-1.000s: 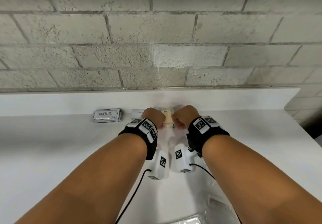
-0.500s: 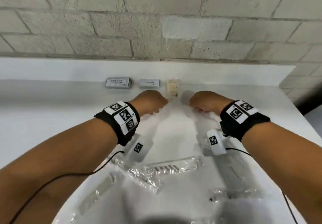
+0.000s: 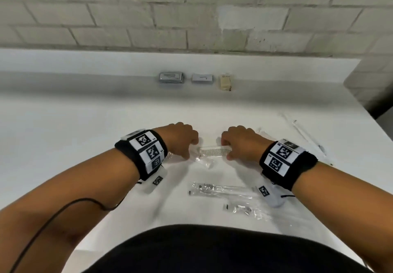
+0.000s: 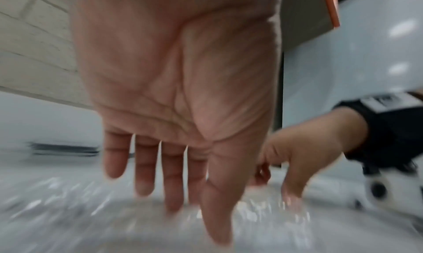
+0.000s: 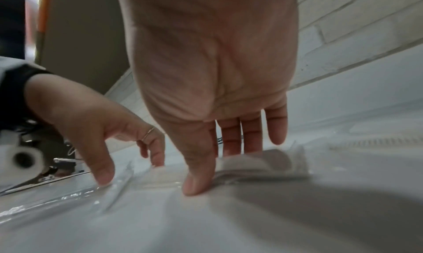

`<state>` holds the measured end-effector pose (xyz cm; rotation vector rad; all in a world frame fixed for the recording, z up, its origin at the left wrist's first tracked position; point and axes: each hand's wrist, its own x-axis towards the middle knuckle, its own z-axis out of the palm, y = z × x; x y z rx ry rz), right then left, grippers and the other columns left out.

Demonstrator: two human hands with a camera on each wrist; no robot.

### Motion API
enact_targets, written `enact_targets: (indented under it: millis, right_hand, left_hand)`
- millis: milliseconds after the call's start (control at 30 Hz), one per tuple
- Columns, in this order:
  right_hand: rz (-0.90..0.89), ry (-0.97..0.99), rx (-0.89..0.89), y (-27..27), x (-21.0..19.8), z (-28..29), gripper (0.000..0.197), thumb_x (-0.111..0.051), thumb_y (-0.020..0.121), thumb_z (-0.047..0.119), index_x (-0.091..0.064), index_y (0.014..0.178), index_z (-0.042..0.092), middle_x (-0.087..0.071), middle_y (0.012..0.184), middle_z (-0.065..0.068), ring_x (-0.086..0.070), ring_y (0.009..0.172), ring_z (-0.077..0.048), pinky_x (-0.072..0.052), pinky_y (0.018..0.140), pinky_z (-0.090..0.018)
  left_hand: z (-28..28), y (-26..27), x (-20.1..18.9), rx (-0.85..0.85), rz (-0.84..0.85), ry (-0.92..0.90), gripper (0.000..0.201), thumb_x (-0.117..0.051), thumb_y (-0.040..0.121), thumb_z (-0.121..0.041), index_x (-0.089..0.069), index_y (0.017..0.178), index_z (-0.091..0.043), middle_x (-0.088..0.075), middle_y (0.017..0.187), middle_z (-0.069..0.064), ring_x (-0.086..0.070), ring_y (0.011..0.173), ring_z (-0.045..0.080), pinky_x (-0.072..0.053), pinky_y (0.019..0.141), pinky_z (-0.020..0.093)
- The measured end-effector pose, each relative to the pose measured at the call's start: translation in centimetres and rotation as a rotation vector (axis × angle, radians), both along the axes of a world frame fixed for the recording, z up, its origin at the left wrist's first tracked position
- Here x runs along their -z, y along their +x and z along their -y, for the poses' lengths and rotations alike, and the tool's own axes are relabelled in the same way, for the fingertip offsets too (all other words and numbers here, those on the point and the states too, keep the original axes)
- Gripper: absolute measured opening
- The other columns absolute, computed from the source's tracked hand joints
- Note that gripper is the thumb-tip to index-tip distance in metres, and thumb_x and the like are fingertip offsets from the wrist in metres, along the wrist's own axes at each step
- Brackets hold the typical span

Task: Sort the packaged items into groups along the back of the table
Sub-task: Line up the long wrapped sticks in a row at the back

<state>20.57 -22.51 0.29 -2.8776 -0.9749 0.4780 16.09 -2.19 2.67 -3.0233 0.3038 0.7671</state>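
Note:
A white comb in a clear wrapper [image 3: 214, 151] lies mid-table between my hands. My right hand [image 3: 229, 153] pinches its right end, thumb in front and fingers behind [image 5: 251, 144]; in the right wrist view that end of the comb [image 5: 263, 163] looks slightly raised. My left hand [image 3: 188, 153] reaches down with straight fingers, its tips touching the wrapper's left end [image 5: 123, 181]; the left wrist view is blurred. Along the back stand a grey sachet stack [image 3: 171, 77], a white packet [image 3: 202, 78] and a beige packet [image 3: 225, 82].
Two clear-wrapped items [image 3: 214, 188] [image 3: 240, 208] lie near my body. Another wrapped comb [image 3: 265, 133] sits behind my right hand, and a long thin wrapped item [image 3: 304, 136] lies towards the table's right edge [image 3: 374, 124]. A block wall [image 3: 191, 17] rises behind the ledge.
Both hands have left the beige packet at the back and drawn towards me, coming down on the wrapped comb. The head view has tilted down.

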Motion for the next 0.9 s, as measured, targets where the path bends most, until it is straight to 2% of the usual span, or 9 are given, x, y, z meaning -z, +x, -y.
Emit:
enact_targets:
  millis: [100, 233, 367, 433, 500, 600, 700, 800, 900]
  right_hand:
    - [-0.063, -0.048, 0.049, -0.8, -0.8, 0.0, 0.022, -0.071, 0.075, 0.027, -0.05, 0.081, 0.027, -0.06, 0.091, 0.002, -0.056, 0.084, -0.021, -0.039, 0.067, -0.03]
    - [-0.155, -0.115, 0.041, -1.9, -1.2, 0.6, 0.024, -0.066, 0.077, 0.026, -0.045, 0.065, 0.025, -0.066, 0.085, -0.004, -0.058, 0.072, -0.019, -0.041, 0.058, -0.027]
    - [-0.167, -0.146, -0.003, -3.1, -0.9, 1.7, 0.011, -0.068, 0.077, 0.024, -0.057, 0.077, 0.021, -0.061, 0.082, 0.001, -0.058, 0.075, -0.019, -0.04, 0.056, -0.026]
    - [-0.166, -0.075, 0.039, -3.0, -1.0, 2.8, 0.015, -0.07, 0.075, 0.024, -0.058, 0.081, 0.019, -0.058, 0.079, 0.003, -0.056, 0.073, -0.019, -0.04, 0.057, -0.027]
    - [-0.219, -0.008, 0.096, -2.5, -1.3, 3.9, 0.019, -0.073, 0.077, 0.027, -0.055, 0.074, 0.021, -0.056, 0.074, 0.004, -0.053, 0.068, -0.017, -0.039, 0.059, -0.028]
    - [-0.27, 0.085, 0.162, -1.5, -1.9, 5.5, 0.017, -0.071, 0.082, 0.029, -0.063, 0.087, 0.015, -0.058, 0.078, 0.003, -0.054, 0.075, -0.017, -0.04, 0.065, -0.028]
    - [-0.429, 0.338, 0.262, -1.0, -1.8, 7.3, 0.004, -0.068, 0.086, 0.021, -0.065, 0.085, 0.019, -0.065, 0.076, 0.005, -0.06, 0.077, -0.017, -0.047, 0.074, -0.03]
    - [-0.561, 0.505, 0.393, -0.2, -1.8, 8.8, 0.015, -0.06, 0.092, 0.016, -0.065, 0.078, 0.014, -0.067, 0.065, -0.003, -0.061, 0.054, -0.015, -0.051, 0.066, -0.033]
    - [-0.339, 0.532, 0.571, 1.9, -2.3, 10.9, 0.011, -0.06, 0.089, 0.013, -0.062, 0.079, 0.016, -0.06, 0.069, -0.007, -0.054, 0.055, -0.021, -0.048, 0.06, -0.033]
  left_hand:
    - [0.0, -1.5, 1.0, 0.004, 0.074, -0.015, 0.039, -0.068, 0.082, -0.029, -0.055, 0.118, -0.023, -0.056, 0.121, -0.001, -0.051, 0.108, 0.021, -0.038, 0.08, 0.028]
    - [1.2, -2.9, 1.7, -0.004, 0.075, -0.096, 0.022, -0.065, 0.082, -0.025, -0.057, 0.103, -0.025, -0.06, 0.111, -0.002, -0.055, 0.103, 0.02, -0.041, 0.078, 0.029]
    - [2.6, -3.8, 2.1, -0.003, 0.003, -0.187, 0.025, -0.068, 0.08, -0.025, -0.06, 0.104, -0.024, -0.058, 0.106, -0.005, -0.055, 0.095, 0.016, -0.042, 0.076, 0.028]
    - [2.9, -3.8, 1.7, -0.018, -0.022, -0.232, 0.027, -0.068, 0.081, -0.029, -0.061, 0.106, -0.024, -0.055, 0.1, -0.008, -0.053, 0.091, 0.013, -0.039, 0.073, 0.024]
    - [3.0, -3.4, 1.0, -0.047, 0.017, -0.266, 0.024, -0.065, 0.084, -0.032, -0.062, 0.107, -0.023, -0.057, 0.1, -0.01, -0.053, 0.088, 0.011, -0.039, 0.072, 0.023]
    - [3.1, -2.6, 0.1, -0.112, 0.152, -0.314, 0.024, -0.061, 0.088, -0.034, -0.063, 0.109, -0.024, -0.059, 0.104, -0.008, -0.053, 0.089, 0.01, -0.039, 0.074, 0.023]
    - [4.6, -2.1, -0.1, -0.144, 0.254, -0.403, 0.028, -0.064, 0.086, -0.034, -0.06, 0.112, -0.025, -0.055, 0.11, -0.006, -0.054, 0.095, 0.011, -0.04, 0.078, 0.023]
    - [7.7, -1.4, 0.3, -0.117, 0.348, -0.402, 0.038, -0.068, 0.082, -0.034, -0.054, 0.116, -0.025, -0.051, 0.115, -0.004, -0.052, 0.105, 0.016, -0.041, 0.084, 0.026]
    - [10.8, -0.2, 0.6, -0.053, 0.403, -0.29, 0.045, -0.069, 0.082, -0.028, -0.05, 0.122, -0.023, -0.047, 0.124, 0.001, -0.048, 0.113, 0.023, -0.04, 0.09, 0.031]
